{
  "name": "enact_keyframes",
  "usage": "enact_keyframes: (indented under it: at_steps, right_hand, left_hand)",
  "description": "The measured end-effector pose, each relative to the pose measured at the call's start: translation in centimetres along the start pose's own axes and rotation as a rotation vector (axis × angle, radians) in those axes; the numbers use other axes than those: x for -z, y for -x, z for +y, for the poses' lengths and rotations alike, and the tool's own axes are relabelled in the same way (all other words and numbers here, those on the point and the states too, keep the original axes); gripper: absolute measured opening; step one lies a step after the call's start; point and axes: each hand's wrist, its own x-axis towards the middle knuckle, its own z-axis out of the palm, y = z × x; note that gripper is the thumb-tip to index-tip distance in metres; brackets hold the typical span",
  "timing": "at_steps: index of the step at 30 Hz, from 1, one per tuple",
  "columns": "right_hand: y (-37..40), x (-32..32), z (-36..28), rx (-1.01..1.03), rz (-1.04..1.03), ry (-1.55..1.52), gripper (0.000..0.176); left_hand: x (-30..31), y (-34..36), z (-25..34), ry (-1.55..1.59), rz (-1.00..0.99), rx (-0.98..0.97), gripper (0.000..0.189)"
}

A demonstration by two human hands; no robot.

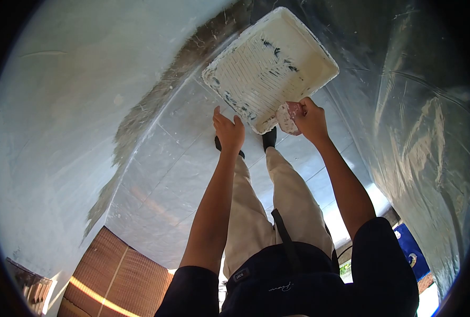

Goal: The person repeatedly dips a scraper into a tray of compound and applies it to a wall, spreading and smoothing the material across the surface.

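A white paint tray (269, 66) with a ribbed slope, smeared with cream paint, lies tilted at the top centre. My right hand (312, 120) is closed on a pinkish, paint-smeared block or brush (289, 118) at the tray's lower right edge; which of the two it is I cannot tell. Just below the tray's left corner, my left hand (228, 128) has its fingers apart and holds nothing.
A pale wall (76, 105) with a darker unpainted strip along its base rises on the left. Clear plastic sheeting (414, 132) hangs on the right. My feet stand on the covered floor (163, 158). Brown corrugated panels (121, 272) show at the lower left.
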Motion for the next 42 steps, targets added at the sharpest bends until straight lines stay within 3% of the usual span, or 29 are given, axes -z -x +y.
enact_keyframes:
  at_steps: [4, 9, 16, 19, 21, 23, 25, 31, 37, 42]
  right_hand:
    - [1.5, 0.3, 1.5, -0.014, 0.17, 0.017, 0.014]
    - [2.5, 0.0, 3.9, -0.234, 0.427, 0.018, 0.018]
    - [3.2, -1.0, 6.8, -0.435, 0.485, 0.034, 0.023]
    - [3.0, -1.1, 6.5, -0.404, 0.6, -0.009, 0.019]
    - [3.0, 0.1, 3.9, -0.215, 0.739, -0.086, 0.014]
    - [2.4, 1.0, 2.9, -0.167, 0.737, -0.124, 0.017]
    - [0.7, 1.8, 2.1, 0.136, 0.807, -0.058, 0.022]
    - [-7.7, 3.6, 0.6, 0.414, 0.598, 0.111, 0.031]
    - [-15.6, 2.8, 0.8, 0.357, 0.39, 0.222, 0.031]
    - [-18.3, 1.4, 1.8, 0.366, 0.377, 0.238, 0.03]
  left_hand:
    - [-1.6, -0.3, -0.9, 0.078, -0.003, 0.036, 0.065]
    - [-2.7, -0.7, -0.9, 0.27, -0.012, 0.205, 0.071]
    - [-3.3, -0.1, 0.2, 0.437, -0.106, 0.324, 0.073]
    - [-3.9, -0.1, -0.3, 0.429, -0.074, 0.269, 0.072]
    - [-3.7, -0.1, 0.0, 0.435, -0.106, 0.246, 0.071]
    - [-3.3, -0.1, 1.0, 0.463, -0.103, 0.239, 0.07]
    - [-3.5, -0.2, 0.8, 0.491, -0.104, 0.237, 0.069]
    - [-3.7, -0.3, 1.8, 0.496, -0.076, 0.227, 0.069]
    - [-4.9, -0.3, 1.4, 0.596, -0.04, 0.22, 0.074]
    - [-4.4, 0.2, 2.7, 0.613, -0.064, 0.286, 0.075]
